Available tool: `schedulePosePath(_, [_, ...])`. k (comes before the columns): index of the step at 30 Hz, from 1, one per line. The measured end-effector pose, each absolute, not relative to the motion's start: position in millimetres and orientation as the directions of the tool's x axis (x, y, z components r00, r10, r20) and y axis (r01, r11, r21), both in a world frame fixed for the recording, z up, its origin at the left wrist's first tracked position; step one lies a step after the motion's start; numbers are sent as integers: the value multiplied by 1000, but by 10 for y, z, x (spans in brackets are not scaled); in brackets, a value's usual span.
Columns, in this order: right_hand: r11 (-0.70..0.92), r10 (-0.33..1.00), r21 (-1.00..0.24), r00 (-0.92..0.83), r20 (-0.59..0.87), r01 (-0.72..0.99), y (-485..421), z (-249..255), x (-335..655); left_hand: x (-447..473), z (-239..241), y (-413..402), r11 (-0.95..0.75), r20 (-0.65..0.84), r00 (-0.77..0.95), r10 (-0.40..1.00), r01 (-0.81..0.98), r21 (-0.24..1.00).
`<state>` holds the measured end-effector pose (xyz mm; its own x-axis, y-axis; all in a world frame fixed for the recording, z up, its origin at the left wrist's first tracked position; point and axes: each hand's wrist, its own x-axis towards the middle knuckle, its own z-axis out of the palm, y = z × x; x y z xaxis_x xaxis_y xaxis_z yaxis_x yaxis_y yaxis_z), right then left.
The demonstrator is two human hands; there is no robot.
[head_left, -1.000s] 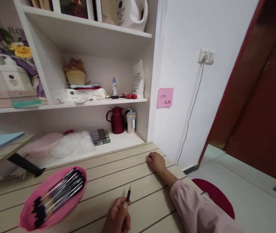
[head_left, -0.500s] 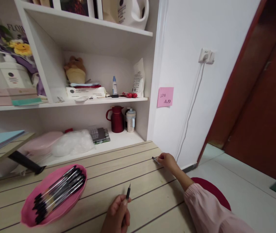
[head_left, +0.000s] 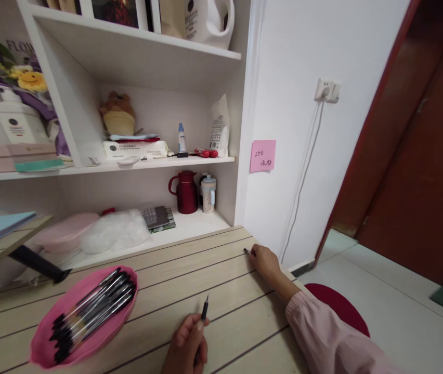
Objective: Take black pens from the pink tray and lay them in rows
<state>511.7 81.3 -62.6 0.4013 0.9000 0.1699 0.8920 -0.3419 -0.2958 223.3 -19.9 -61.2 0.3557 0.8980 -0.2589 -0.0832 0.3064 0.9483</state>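
Observation:
My left hand is closed around a pen. The pen's bare writing tip points up and away from me, and most of its barrel is hidden in the fist. Farther off, at the right side of the table, my right hand pinches a small dark pen cap close to the tabletop; only its end shows past the fingers. To the left lies a pink oval tray with wavy edges. Several capped black pens with clear barrels lie side by side in it.
The striped wooden table meets a white shelf unit at the back. On the shelf stand a red jug and a light cup. A raised stand is at left. A red round seat sits beyond the table's right edge.
The right hand has moved slightly, covering more of the pen cap, and its forearm has shifted left in view. The left hand keeps its hold on the pen.

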Motion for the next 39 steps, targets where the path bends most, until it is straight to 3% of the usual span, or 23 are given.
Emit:
schedulePosePath(19, [-321,884,-402,423,197,857,738,-658,5501,2236,-553,-207,307,-273,351,896,-44,951])
schedulePosePath(33, [-317,903,-332,390,180,888,541,-751,5381,2252,-529,-219,350,-305,349,886,-71,934])
schedulePosePath(39, [-281,911,-447,383,155,849,513,-754,5476,2258,-528,-234,332,-281,360,890,-86,939])
